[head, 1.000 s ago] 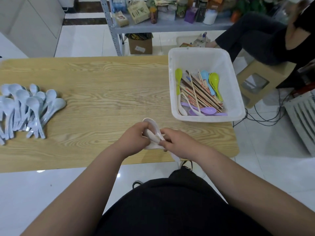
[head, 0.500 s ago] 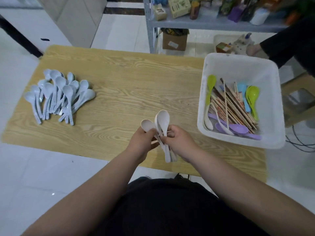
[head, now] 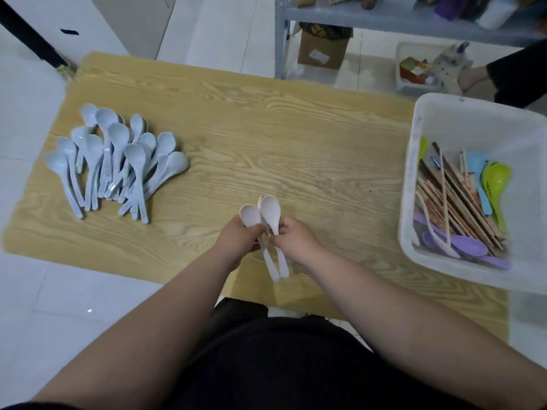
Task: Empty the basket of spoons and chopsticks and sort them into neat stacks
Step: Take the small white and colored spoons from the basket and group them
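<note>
Wooden worktop (head: 266, 137), tiled floor around it, shelf unit at the far side. White spoons (head: 270, 214), a small bundle, are held over the near edge at centre. The left hand (head: 236, 241) grips the necks from the left and the right hand (head: 296, 241) pinches them from the right. Fingers (head: 282, 230) are curled narrow round the handles just below the bowls. Bowls stick out on the far side, handle ends hang free on the near side, and one bowl sits off to the left, not nested.

Handling, judged: light, stiff plastic, smooth and a bit slippery, and unlikely to break if dropped. Best taken at the neck, as they are now, so the bowls can slide together.

Pale blue spoons (head: 118, 161) lie fanned in a loose pile at the far left, well apart from the hands. Basket (head: 473, 102) at the right edge holds chopsticks (head: 455, 196) with a green spoon (head: 497, 182) and a purple spoon (head: 461, 247) among other coloured ones, so the emptying is unfinished.
</note>
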